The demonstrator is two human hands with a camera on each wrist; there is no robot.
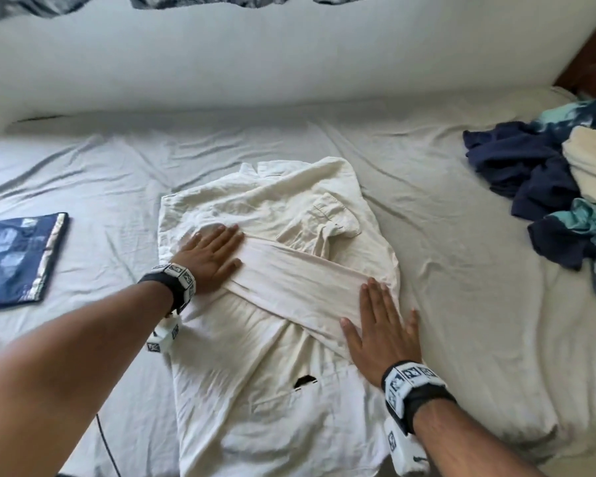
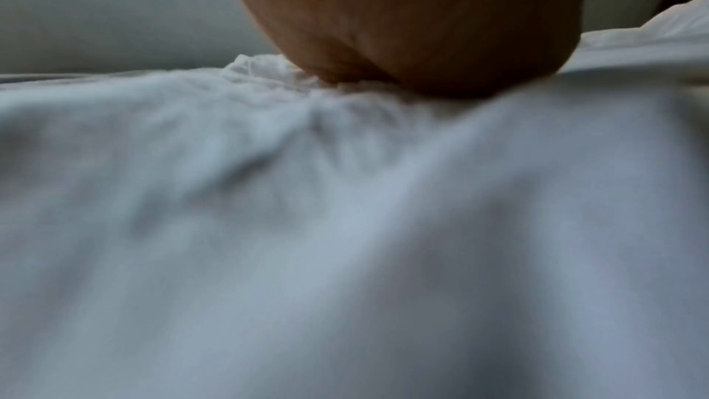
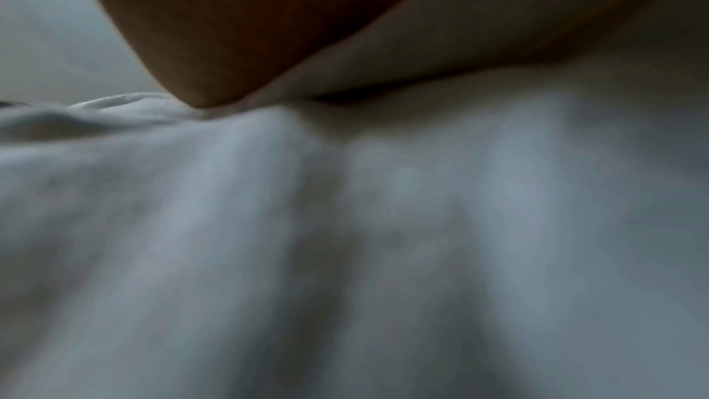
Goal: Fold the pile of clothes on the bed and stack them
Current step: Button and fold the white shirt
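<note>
The bed point(image 1: 444, 201) is covered with a wrinkled white sheet, and it carries all the clothes. A cream shirt point(image 1: 255, 390) lies flat on the bed, under both hands, with one sleeve point(image 1: 289, 273) folded across it from the left hand to the right hand. A small dark hole shows in the shirt, on the near side between the two wrists.

To the right of the right hand, well apart from it, a loose pile of clothes point(image 1: 537, 187) waits near the edge of the bed; it has dark blue, teal and cream pieces. To the left of the left hand, also well apart, a folded blue cloth point(image 1: 18, 256) with a pale pattern lies flat.

The left hand point(image 1: 209, 258) presses on the left end of the sleeve with straight fingers, so its grip is apart and holds nothing. The right hand point(image 1: 382, 328) lies flat on the right end of the sleeve, fingers straight and a little spread, its grip apart too. Both wrist views are blurred and show only the heel of a hand on pale fabric.
</note>
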